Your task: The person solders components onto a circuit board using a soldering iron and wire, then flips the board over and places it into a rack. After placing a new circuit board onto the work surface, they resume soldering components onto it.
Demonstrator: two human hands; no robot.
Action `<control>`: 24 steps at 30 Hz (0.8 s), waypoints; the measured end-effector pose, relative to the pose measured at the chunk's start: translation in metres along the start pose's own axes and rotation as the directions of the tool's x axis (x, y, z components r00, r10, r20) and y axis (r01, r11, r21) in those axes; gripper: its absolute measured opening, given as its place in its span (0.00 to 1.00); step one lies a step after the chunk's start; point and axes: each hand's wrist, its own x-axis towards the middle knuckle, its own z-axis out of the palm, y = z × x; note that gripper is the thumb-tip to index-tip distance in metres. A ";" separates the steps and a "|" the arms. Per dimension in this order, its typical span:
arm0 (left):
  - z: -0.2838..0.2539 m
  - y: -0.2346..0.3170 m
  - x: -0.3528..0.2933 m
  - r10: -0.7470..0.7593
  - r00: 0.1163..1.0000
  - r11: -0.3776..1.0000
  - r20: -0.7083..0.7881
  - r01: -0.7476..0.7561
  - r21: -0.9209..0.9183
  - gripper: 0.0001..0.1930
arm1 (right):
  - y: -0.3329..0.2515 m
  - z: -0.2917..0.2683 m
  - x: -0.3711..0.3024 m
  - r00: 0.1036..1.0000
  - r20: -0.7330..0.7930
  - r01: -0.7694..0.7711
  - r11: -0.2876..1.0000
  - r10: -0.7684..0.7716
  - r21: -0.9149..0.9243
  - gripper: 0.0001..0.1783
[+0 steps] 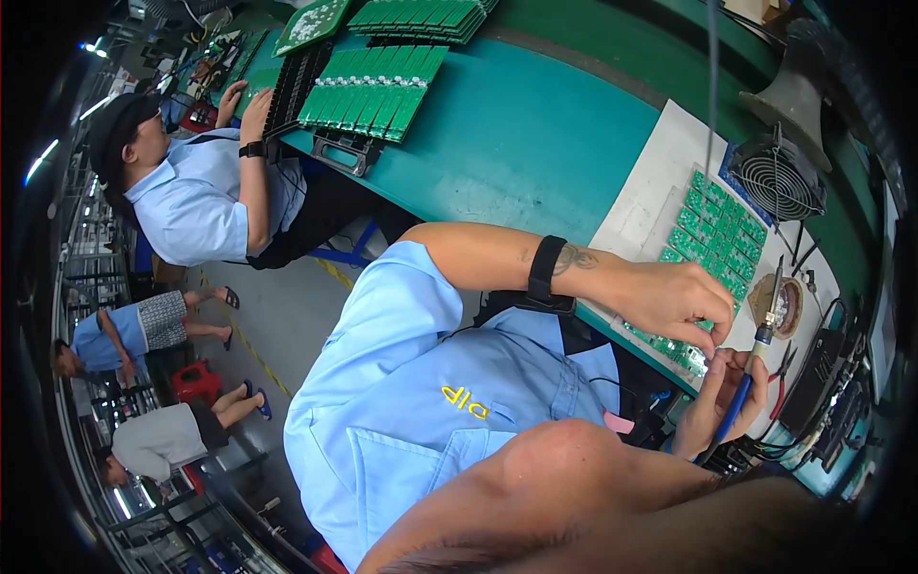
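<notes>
My left hand (684, 298), with a black band on its wrist, reaches over the near edge of a panel of green circuit boards (712, 234). Its thumb and fingers are pinched together, and whatever is between them is too small to make out. Close beside those fingertips is my right hand (706, 407), closed around a soldering iron (734, 411) with a blue handle. The iron's metal tip points away from me, past a round tin (776, 308) of pale brown material. The board panel lies on a white sheet (626, 215) on the bench.
A round black fan (779, 184) stands behind the boards. Red-handled pliers (782, 387) and a black box (811, 378) with cables lie at right. Stacked green boards (373, 91) sit farther left on the teal bench (516, 124), beside a seated co-worker (196, 206).
</notes>
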 end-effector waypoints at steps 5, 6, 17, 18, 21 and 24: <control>0.004 -0.003 -0.003 0.044 0.999 0.999 -0.003 -0.044 0.008 0.08 | -0.001 0.002 0.001 1.000 0.009 0.023 1.000 -0.023 -0.006 0.29; 0.004 -0.004 -0.003 0.060 0.998 0.998 -0.003 -0.060 0.015 0.08 | -0.001 0.002 0.002 0.999 0.023 0.038 0.999 -0.038 -0.008 0.29; -0.007 -0.005 -0.002 0.250 0.968 0.869 0.024 -0.235 0.436 0.06 | 0.012 -0.007 -0.001 0.999 0.032 0.044 0.993 -0.040 -0.107 0.29; -0.008 -0.006 -0.001 0.250 0.968 0.868 0.012 -0.230 0.441 0.06 | 0.013 -0.007 -0.001 0.999 0.013 0.044 0.992 -0.043 -0.117 0.27; -0.014 -0.013 0.001 0.227 0.973 0.876 -0.027 -0.192 0.443 0.06 | 0.018 -0.013 -0.002 0.998 -0.039 0.048 0.990 -0.054 -0.134 0.25; -0.023 -0.019 0.000 0.210 0.975 0.866 -0.067 -0.154 0.475 0.07 | 0.025 -0.022 -0.003 0.992 -0.102 0.053 0.988 -0.069 -0.147 0.23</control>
